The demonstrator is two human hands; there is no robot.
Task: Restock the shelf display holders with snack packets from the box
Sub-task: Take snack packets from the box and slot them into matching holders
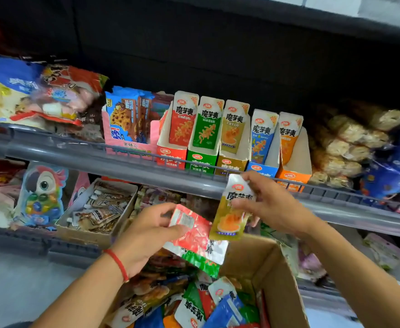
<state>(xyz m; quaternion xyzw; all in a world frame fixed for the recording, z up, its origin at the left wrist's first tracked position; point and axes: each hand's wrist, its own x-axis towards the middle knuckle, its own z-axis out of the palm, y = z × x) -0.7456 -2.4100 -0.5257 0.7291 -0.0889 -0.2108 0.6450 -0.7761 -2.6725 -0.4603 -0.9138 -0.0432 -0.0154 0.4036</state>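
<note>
At the far left, bagged snacks [40, 95] are lying piled on the upper shelf, and a parrot-shaped candy pack [42, 192] is standing on the shelf below, beside an open tray of small pouches [97, 207]. Moving right, a pink carton of cookie bars [130, 124] is sitting just beside a row of five display holders: the red holder [171, 157], the green holder [200, 162], the olive holder [231, 165], the blue holder [261, 170] and the orange holder [293, 178]. Each one is showing an upright packet of its own colour, leaning back, behind the grey shelf rail [123, 159].

Below the rail, the left hand [146, 235], wearing a red string bracelet [118, 263] at the wrist, is clutching a small stack of packets, with a red packet [191, 228] uppermost between thumb and fingers and a green packet [201, 262] peeking out beneath. Just beside it, the right hand [272, 204] is pinching an olive-yellow packet [232, 209] by its upper part, and the packet is hanging upright in front of the rail, below the olive and blue holders, touching neither.

Under both hands, the cardboard box [279, 287] is standing open, holding a jumble of red, green, blue and orange loose packets [208, 304]. At the far right, clear bags of pale round snacks [345, 143] are lying stacked on the upper shelf next to blue packaging [395, 176].
</note>
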